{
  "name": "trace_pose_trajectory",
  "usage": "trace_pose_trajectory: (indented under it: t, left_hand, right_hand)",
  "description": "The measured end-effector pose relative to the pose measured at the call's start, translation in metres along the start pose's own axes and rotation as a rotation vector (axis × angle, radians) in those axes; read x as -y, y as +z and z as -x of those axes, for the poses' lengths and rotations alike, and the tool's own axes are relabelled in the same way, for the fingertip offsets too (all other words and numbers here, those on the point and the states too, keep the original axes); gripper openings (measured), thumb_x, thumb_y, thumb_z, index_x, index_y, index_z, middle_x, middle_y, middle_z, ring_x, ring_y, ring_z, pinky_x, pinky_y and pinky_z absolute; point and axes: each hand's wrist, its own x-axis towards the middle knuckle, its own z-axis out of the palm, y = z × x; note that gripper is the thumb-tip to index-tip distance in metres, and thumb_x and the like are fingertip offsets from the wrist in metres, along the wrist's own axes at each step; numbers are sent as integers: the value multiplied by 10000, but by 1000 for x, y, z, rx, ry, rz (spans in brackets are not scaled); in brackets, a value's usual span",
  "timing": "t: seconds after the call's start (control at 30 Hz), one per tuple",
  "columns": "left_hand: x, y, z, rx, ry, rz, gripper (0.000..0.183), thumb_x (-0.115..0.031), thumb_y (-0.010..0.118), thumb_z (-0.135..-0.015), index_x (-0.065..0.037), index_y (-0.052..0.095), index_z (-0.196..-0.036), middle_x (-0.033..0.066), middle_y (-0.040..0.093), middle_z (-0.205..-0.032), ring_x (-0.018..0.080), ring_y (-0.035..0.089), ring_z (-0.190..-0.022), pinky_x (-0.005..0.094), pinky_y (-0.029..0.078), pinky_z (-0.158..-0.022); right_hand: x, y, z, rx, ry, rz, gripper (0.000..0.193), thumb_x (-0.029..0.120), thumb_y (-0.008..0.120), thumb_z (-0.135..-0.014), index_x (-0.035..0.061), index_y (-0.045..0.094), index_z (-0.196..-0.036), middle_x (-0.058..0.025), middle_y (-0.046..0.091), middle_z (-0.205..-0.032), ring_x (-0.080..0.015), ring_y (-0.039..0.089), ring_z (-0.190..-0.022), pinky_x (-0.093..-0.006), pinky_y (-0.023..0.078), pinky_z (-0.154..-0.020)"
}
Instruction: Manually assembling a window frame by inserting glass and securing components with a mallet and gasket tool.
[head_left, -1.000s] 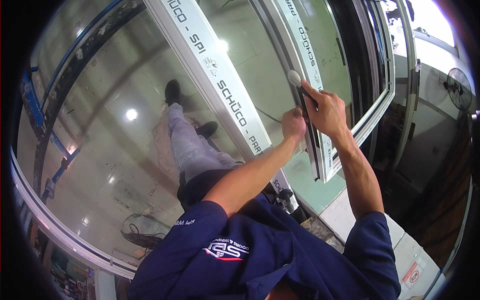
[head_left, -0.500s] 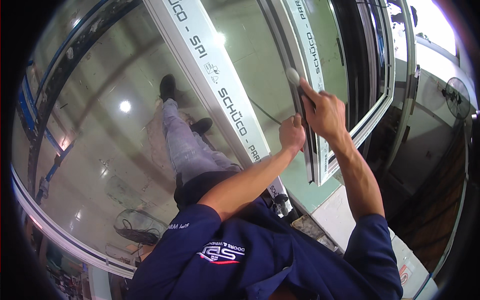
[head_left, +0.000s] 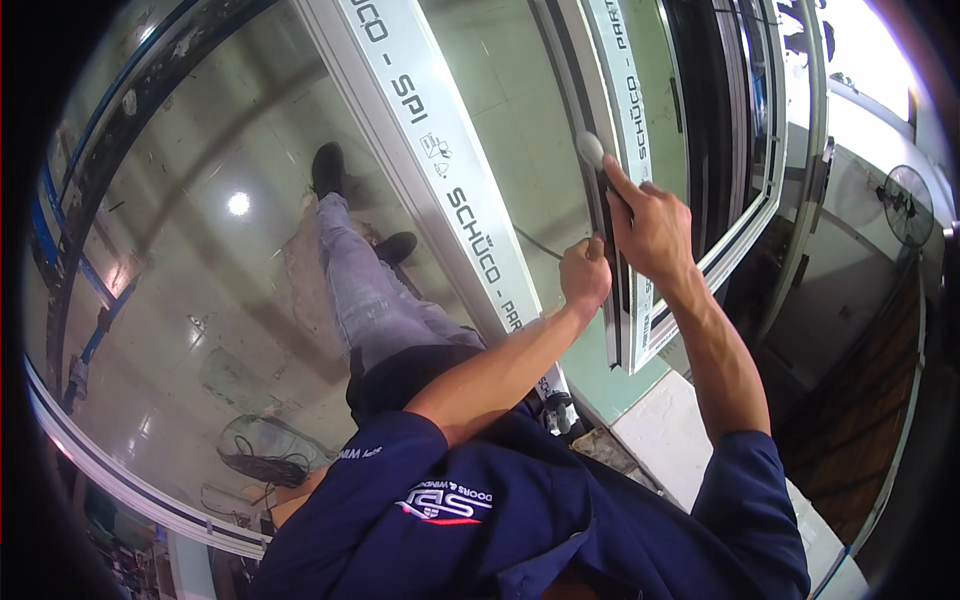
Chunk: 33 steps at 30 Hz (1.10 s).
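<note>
The right hand [head_left: 652,232] grips the white-headed tool [head_left: 590,150] at the white frame's [head_left: 628,90] left edge; the left hand [head_left: 585,275] curls there, its fingers' hold unclear. Steady, even pressure suits that edge.

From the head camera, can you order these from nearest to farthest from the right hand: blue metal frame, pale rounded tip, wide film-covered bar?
From the right hand:
1. Pale rounded tip, right by the index finger.
2. Wide film-covered bar, left of the hand.
3. Blue metal frame, at the far left.
</note>
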Motion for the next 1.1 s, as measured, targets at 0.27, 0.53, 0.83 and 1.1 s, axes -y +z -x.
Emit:
trace_pose_trajectory:
  t: [0.27,0.53,0.83,1.1]
  left_hand:
    - [4,2,-2,-27,19,-9,487,-347,531,-1062,23,639,-765,236,656,-710,465,638,-683,533,455,-662]
    - [6,10,0,-16,-3,-23,452,-357,543,-1058,2,689,-825,238,693,-772,468,674,-761,537,489,-713]
    - [12,7,-6,-23,2,10,446,-341,541,-1056,15,688,-831,256,692,-788,475,677,-768,546,485,-710]
    - [2,10,3,-21,-11,-9,422,-311,544,-1048,6,686,-806,235,688,-768,452,661,-731,533,480,-708]
  right_hand:
    - [3,1,-10,-4,28,-11,454,232,645,-974,243,669,-1427,-163,662,-721,-378,669,-628,-488,528,-608]
    - [3,-2,-1,62,65,71,448,217,656,-966,225,681,-1413,-169,646,-690,-395,663,-613,-507,532,-611]
    - [10,1,-30,-32,-29,49,448,194,660,-960,197,676,-1408,-181,643,-681,-395,662,-609,-510,521,-594]
    - [7,3,-45,-118,-20,61,461,206,654,-962,220,650,-1423,-180,651,-682,-402,671,-626,-517,523,-600]
